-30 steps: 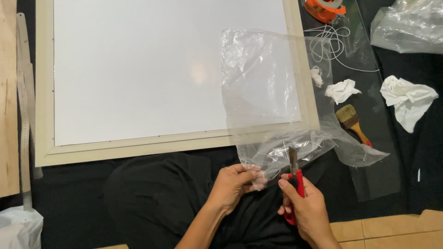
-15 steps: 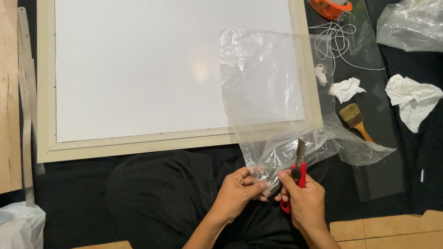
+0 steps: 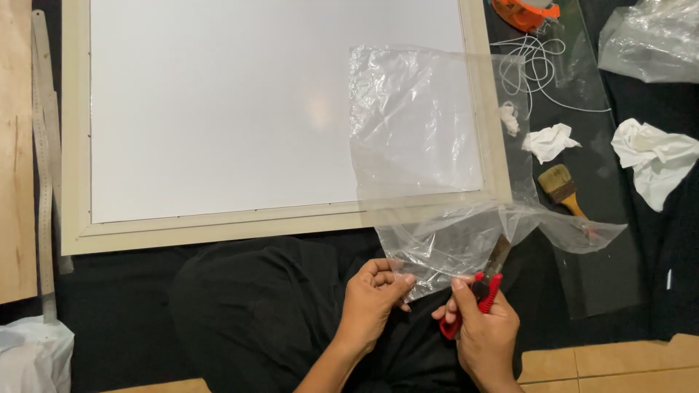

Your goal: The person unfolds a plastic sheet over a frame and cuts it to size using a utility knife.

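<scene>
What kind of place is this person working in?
Probably a framing or craft workspace on the floor: a large framed white board lies on dark cloth, with a paintbrush, a metal ruler and crumpled rags nearby.

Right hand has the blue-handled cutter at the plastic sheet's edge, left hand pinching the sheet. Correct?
Not quite: in the head view the cutter in the right hand has a red handle, not blue. The left hand does pinch the edge of the plastic sheet.

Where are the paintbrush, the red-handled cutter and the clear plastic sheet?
paintbrush (image 3: 559, 182), head view, on its bristles.
red-handled cutter (image 3: 486, 291), head view, on the red handle.
clear plastic sheet (image 3: 415, 124), head view, on the part over the frame.
</scene>
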